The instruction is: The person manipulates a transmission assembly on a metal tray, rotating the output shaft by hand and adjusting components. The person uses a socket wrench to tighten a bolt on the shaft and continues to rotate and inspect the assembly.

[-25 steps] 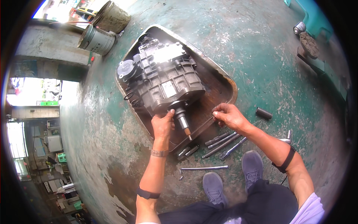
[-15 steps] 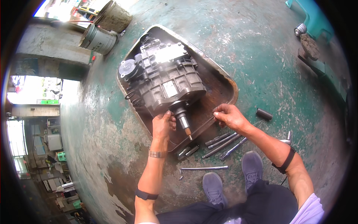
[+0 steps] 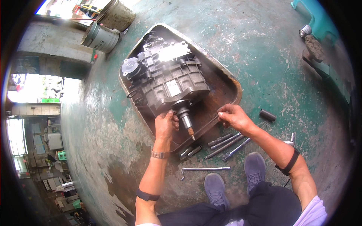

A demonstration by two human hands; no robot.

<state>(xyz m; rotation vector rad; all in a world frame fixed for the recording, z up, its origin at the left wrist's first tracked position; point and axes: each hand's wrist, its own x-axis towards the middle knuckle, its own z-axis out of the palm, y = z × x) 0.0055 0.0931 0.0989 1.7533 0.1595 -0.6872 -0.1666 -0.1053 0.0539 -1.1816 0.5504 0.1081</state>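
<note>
A grey cast-metal gearbox (image 3: 175, 77) lies in a rusty metal tray (image 3: 226, 84). Its stepped steel shaft (image 3: 185, 116) points toward me and ends in a brownish splined tip. Just left of the shaft, my left hand (image 3: 164, 122) is closed, fingers curled by the lower edge of the housing. What those fingers hold, if anything, is hidden. My right hand (image 3: 232, 116) makes a pinch over the tray's near right rim, apart from the shaft. Whatever lies between its thumb and finger is too small to name.
Several bars and a ratchet wrench (image 3: 235, 150) lie before the tray, near two sockets (image 3: 191, 151). A long-handled bar (image 3: 206, 169) is by my shoes (image 3: 217, 190). A dark tube (image 3: 267, 115) lies right. Buckets (image 3: 101, 37) stand far left, a teal stool (image 3: 316, 19) far right.
Both hands keep nearly the same poses and places. The whole view has shifted very slightly; the gearbox and tray look unmoved.
</note>
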